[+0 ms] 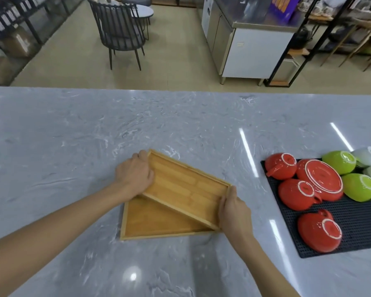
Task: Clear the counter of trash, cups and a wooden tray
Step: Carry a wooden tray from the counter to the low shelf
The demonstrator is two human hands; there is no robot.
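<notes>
Mid-way through the tray step, by the look of it. Both hands on the upper wooden tray (pixel 186 189), turned askew over a second wooden tray (pixel 159 219) lying flat on the grey marble counter (pixel 73 136).

Left hand (pixel 135 176) curled round the far-left corner of the upper tray, fingers over the rim, thumb side toward the inside. Right hand (pixel 234 211) gripping the near-right end, thumb along the short rim, fingers wrapped beneath and out of sight. Between the two hands, the upper tray empty. Hard to say whether lifted clear or resting on the lower tray's rim; overlapping it, at any rate.

Below and between the hands, the lower tray, its left and near edges showing, also empty.

Well to the right of the right hand, a black mesh mat (pixel 351 221) carrying upturned red cups (pixel 296 194), a red saucer (pixel 321 181), green bowls (pixel 338 161) and white cups (pixel 366 156). No trash in view.

Next, probably: either square the upper tray onto the lower for carrying both, or lift it away alone. Calls for a level, even pull from both ends and a firm hold at the corners, to avoid dragging the lower tray across the marble.
</notes>
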